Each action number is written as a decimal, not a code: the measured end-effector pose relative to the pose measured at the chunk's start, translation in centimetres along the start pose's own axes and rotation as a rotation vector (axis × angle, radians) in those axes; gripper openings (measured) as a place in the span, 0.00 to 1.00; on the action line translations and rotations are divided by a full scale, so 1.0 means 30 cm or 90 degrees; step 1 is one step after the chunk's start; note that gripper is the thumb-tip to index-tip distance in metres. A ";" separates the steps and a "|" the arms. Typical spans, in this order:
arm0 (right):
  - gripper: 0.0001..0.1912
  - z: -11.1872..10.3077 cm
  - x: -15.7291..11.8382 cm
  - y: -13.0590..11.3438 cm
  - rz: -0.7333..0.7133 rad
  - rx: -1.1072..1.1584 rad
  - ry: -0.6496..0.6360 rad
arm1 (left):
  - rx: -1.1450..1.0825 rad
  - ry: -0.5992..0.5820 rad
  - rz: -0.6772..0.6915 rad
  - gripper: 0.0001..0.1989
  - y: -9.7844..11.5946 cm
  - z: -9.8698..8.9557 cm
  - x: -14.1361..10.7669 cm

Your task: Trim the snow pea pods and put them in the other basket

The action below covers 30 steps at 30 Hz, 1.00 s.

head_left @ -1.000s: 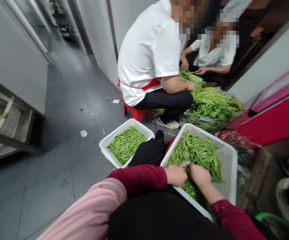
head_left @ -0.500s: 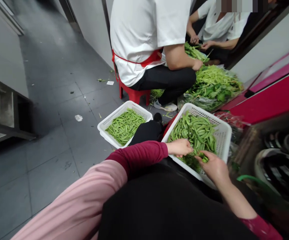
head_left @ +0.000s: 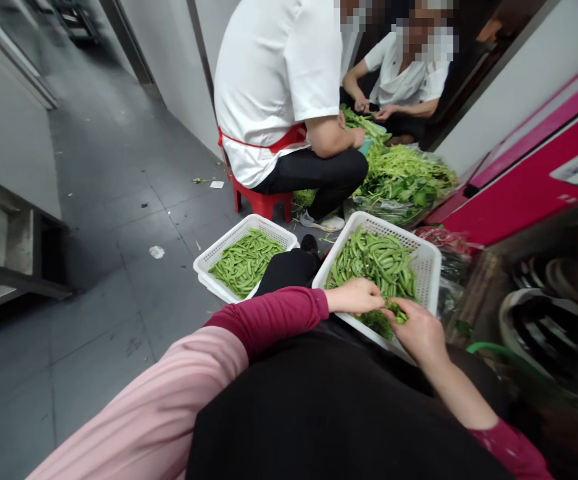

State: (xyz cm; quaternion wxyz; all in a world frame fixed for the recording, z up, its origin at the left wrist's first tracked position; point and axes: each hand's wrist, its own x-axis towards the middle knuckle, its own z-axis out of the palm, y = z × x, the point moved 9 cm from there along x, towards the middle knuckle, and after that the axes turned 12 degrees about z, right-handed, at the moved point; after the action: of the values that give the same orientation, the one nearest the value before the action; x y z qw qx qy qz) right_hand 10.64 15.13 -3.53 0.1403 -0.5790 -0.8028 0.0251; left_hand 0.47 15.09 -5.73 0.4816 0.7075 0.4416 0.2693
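Green pods (head_left: 391,267) | right hand (head_left: 421,331) pinches some, partly covered | left hand (head_left: 356,295) curled, cannot tell its hold

Looking down at a white basket (head_left: 427,263) of green pods (head_left: 391,260). Holding a small clump of green pieces (head_left: 397,311) in the right hand (head_left: 421,330), above the basket's near edge, with the left hand (head_left: 356,295) curled just beside. Showing also, leftward, a second basket (head_left: 203,268) on the floor (head_left: 103,320) and, beyond, a person (head_left: 269,87) on a red stool (head_left: 257,197).
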 end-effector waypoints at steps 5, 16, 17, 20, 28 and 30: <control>0.19 -0.021 -0.001 0.031 0.016 0.075 0.039 | 0.120 0.008 0.077 0.12 0.025 0.017 0.029; 0.24 -0.085 -0.002 0.186 0.421 0.661 0.061 | 0.302 -0.053 -0.081 0.13 -0.155 -0.059 -0.020; 0.24 -0.069 0.001 0.191 0.439 0.710 0.052 | 0.291 -0.035 -0.056 0.16 -0.138 -0.070 -0.014; 0.23 -0.014 0.012 0.174 0.458 0.795 0.012 | 0.102 -0.025 0.036 0.22 -0.059 -0.051 0.007; 0.16 -0.046 0.015 0.130 0.293 0.532 0.025 | 0.235 -0.140 0.109 0.14 0.033 0.015 -0.013; 0.14 -0.086 0.025 0.070 0.119 0.370 0.012 | 0.378 -0.170 0.129 0.13 0.040 0.015 -0.021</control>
State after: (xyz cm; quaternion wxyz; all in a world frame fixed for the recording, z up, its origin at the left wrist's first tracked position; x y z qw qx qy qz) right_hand 13.03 16.20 -1.34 0.3043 -0.5860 -0.7040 0.2613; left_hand 0.98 14.15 -4.79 0.2791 0.8862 0.3611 0.0804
